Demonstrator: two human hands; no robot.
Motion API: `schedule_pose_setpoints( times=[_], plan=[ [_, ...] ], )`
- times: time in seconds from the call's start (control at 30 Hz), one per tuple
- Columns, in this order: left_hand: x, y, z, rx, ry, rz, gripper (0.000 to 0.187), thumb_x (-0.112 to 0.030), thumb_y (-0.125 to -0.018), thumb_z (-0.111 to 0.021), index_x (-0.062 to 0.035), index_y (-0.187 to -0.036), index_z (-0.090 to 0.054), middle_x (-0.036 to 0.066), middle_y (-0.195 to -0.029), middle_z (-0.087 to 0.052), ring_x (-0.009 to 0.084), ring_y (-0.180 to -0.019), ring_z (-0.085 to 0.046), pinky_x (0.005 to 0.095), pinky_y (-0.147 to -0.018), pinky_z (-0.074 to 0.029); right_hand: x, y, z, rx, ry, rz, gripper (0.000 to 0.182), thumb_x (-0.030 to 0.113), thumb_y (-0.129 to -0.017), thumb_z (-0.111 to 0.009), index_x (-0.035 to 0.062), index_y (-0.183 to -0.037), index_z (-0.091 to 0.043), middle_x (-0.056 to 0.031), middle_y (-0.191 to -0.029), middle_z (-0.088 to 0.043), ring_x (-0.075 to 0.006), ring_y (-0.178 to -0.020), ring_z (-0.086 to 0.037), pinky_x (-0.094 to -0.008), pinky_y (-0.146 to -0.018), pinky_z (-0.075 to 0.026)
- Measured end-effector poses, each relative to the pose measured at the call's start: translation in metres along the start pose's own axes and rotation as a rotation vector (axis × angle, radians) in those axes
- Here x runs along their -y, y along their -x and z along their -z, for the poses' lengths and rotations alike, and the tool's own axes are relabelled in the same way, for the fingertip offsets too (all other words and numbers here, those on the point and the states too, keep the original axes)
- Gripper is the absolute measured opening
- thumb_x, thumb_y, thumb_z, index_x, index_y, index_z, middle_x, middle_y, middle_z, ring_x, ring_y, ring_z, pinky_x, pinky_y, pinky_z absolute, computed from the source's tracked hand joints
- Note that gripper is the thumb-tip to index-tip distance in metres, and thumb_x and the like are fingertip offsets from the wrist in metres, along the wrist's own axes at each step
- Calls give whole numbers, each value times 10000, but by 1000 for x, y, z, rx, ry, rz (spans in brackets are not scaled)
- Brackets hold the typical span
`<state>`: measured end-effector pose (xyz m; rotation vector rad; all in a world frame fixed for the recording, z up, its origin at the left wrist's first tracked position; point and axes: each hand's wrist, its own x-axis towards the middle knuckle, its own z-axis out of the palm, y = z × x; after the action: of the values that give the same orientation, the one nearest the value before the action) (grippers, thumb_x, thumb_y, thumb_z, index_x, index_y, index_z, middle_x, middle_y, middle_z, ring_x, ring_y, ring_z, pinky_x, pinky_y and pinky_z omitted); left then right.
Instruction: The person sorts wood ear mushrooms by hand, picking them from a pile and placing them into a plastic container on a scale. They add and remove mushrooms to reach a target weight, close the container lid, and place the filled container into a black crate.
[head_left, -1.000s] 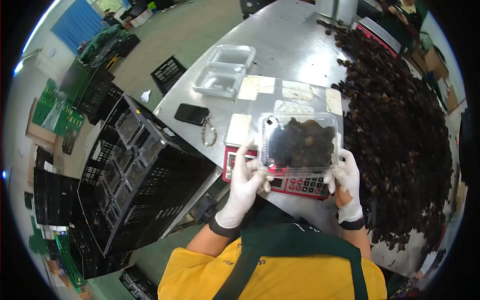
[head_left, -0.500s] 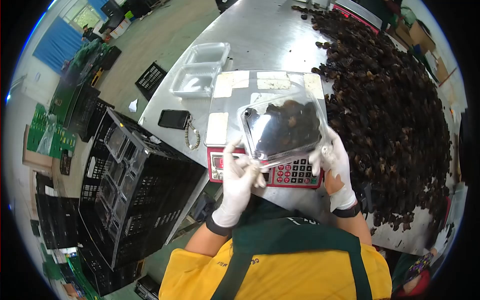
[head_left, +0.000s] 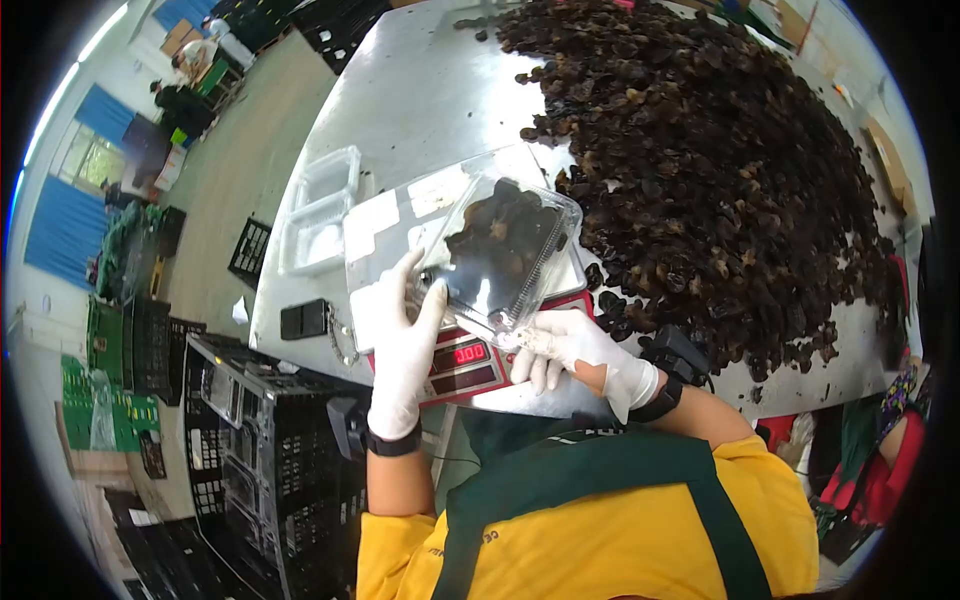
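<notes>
A clear plastic clamshell box (head_left: 560, 207) with dark wood ear mushrooms (head_left: 500, 235) inside is held tilted above the weighing scale (head_left: 372, 235). The box's lid looks closed. My left hand (head_left: 405, 325), in a white glove, grips the box's left side with thumb and fingers. My right hand (head_left: 575, 352), also gloved, pinches the near corner of the box; the glove is torn near the wrist. Below the box, part of the scale's red display (head_left: 468, 354) shows.
A large heap of wood ear mushrooms (head_left: 720, 190) covers the table's right side. Empty clear trays (head_left: 318, 215), a phone (head_left: 304, 320) and a beaded strap (head_left: 342, 340) lie at left. Black crates (head_left: 290, 470) stand beside the table. Another person's red clothing (head_left: 880, 475) shows at lower right.
The box has turned and tilted between my hands. My left hand has moved from its near corner to the left side, and my right hand from the right side to the near corner.
</notes>
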<state>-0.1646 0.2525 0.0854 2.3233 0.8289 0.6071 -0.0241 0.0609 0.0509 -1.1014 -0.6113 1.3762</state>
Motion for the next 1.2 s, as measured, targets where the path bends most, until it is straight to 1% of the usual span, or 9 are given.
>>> schedule_pose_setpoints(
  times=[0.1,0.6,0.7,0.77,0.9,0.97,1.03,1.13,1.2],
  plan=[
    [-17,19,-10,-103,186,21,513,-114,-873,-749,-96,-1366,-607,16,-1019,-438,113,-845,-466,246,-760,-435,7,8,9,-79,100,-87,273,224,-1030,-574,-36,-1053,-655,-109,-791,-706,-128,-594,-648,-229,-519,-498],
    [-42,55,-24,106,722,292,716,-17,-927,-683,-11,-1550,-329,9,-1025,-575,63,-897,-555,206,-771,-462,11,30,28,-292,-38,27,169,123,-998,-602,29,-862,-636,-29,-612,-605,-79,-487,-546,-222,-428,-400],
    [-35,56,-25,105,769,278,677,-47,-956,-656,-11,-1547,-327,24,-1030,-599,65,-880,-572,196,-744,-474,22,32,29,-277,59,-66,167,121,-1009,-571,16,-894,-631,-25,-629,-596,-66,-493,-534,-211,-465,-433],
    [-30,55,-22,101,777,277,556,-177,-1016,-592,-29,-1515,-397,10,-972,-576,55,-713,-497,207,-603,-411,22,34,29,-277,105,-57,165,124,-1003,-584,13,-891,-631,-29,-631,-599,-68,-490,-532,-213,-464,-428],
    [-11,45,-8,47,654,276,418,-181,-1076,-470,19,-1443,-484,64,-1024,-684,72,-761,-558,217,-725,-481,29,49,18,-187,285,43,160,134,-952,-623,24,-836,-627,-10,-623,-611,-61,-505,-546,-225,-471,-412],
    [0,47,1,184,687,267,412,-151,-1047,-531,24,-1420,-522,58,-1114,-659,99,-856,-605,249,-802,-512,31,53,7,-182,378,46,112,64,-914,-627,12,-815,-622,-16,-567,-613,-59,-471,-555,-230,-448,-419],
    [-3,54,12,292,769,350,670,-182,-995,-632,-2,-1559,-318,127,-1329,-605,180,-1206,-564,323,-1040,-449,31,51,-1,-146,586,129,93,5,-875,-643,1,-788,-610,-35,-578,-642,-66,-494,-602,-226,-464,-458],
    [5,78,-6,65,1082,97,937,-256,-929,-732,-15,-1614,-140,115,-1557,-353,223,-1408,-355,363,-1170,-287,34,41,-6,-26,538,214,119,2,-875,-647,-5,-768,-597,-29,-565,-639,-75,-487,-604,-229,-456,-457],
    [2,88,7,-90,1080,142,962,-275,-908,-753,-11,-1610,-151,123,-1578,-327,239,-1449,-304,372,-1195,-237,43,28,-23,25,563,158,94,9,-888,-644,-14,-801,-616,-31,-585,-643,-75,-499,-601,-227,-468,-461]
  ],
)
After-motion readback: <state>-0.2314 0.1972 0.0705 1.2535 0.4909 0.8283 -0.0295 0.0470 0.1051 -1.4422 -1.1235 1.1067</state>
